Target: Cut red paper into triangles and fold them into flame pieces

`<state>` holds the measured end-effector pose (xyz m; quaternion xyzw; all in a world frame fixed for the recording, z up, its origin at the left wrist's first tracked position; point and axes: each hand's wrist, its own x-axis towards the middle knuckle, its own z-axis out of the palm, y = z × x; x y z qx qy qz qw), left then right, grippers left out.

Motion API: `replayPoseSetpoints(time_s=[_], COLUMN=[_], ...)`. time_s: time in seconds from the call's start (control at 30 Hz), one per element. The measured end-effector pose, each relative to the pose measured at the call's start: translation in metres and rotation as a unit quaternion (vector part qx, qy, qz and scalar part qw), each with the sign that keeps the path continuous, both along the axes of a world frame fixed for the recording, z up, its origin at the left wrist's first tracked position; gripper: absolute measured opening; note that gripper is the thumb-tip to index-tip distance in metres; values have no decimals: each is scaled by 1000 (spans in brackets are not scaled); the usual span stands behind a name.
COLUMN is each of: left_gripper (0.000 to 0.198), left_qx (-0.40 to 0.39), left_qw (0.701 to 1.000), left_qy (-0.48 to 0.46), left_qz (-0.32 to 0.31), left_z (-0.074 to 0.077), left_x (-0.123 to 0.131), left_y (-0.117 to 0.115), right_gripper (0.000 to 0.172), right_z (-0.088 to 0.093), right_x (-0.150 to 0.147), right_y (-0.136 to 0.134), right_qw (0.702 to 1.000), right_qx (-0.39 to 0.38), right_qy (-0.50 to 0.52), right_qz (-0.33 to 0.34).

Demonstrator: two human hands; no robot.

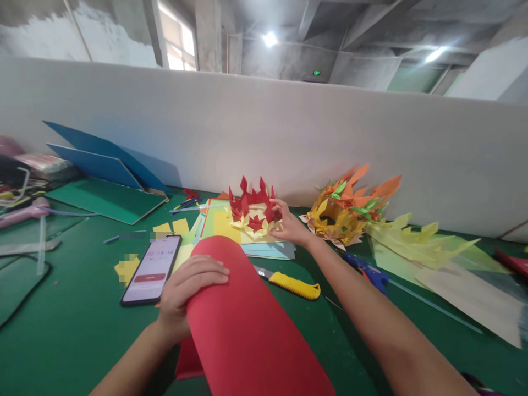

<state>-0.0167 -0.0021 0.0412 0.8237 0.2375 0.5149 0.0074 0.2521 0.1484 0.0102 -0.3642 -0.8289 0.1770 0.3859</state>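
My left hand [196,289] holds a large red paper sheet [243,324], its fingers over the curved left edge. The sheet bends over and runs down toward the bottom of the view; a further red part shows beneath it. Farther forward, my right hand [289,223] pinches the right side of a red and pale-yellow paper crown [256,223]. The crown stands upright on a stack of coloured paper [223,223]. Between my hands lies a yellow utility knife [295,285] with some blade showing. A phone [150,269] with a running timer lies beside my left hand.
Orange and yellow paper crowns [336,220] stand right of my right hand. A blue glue gun [367,270] lies near my right forearm. Pale paper sheets [474,297] lie at the right, blue and green boards [109,198] at the left. A white partition [264,132] closes off the back.
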Motion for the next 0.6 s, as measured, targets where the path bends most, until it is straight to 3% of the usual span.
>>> replayPoseSetpoints(time_s=[0.2, 0.33, 0.43, 0.6], left_gripper=[16, 17, 17, 16], left_qx=[5, -4, -32, -126], left_qw=[1000, 1000, 999, 989], left_qy=[5, 7, -6, -72], left_qz=[1, 18, 26, 30], left_z=[-1, -4, -5, -8], left_x=[2, 1, 1, 1], left_y=[1, 2, 1, 2], right_gripper=[77, 85, 77, 61], right_z=[-2, 0, 4, 7], right_x=[1, 2, 4, 10], right_y=[1, -5, -28, -96], right_qw=[1000, 997, 990, 999], right_qx=[-26, 39, 73, -48], right_qy=[-7, -7, 20, 1], right_qz=[-5, -59, -115, -7])
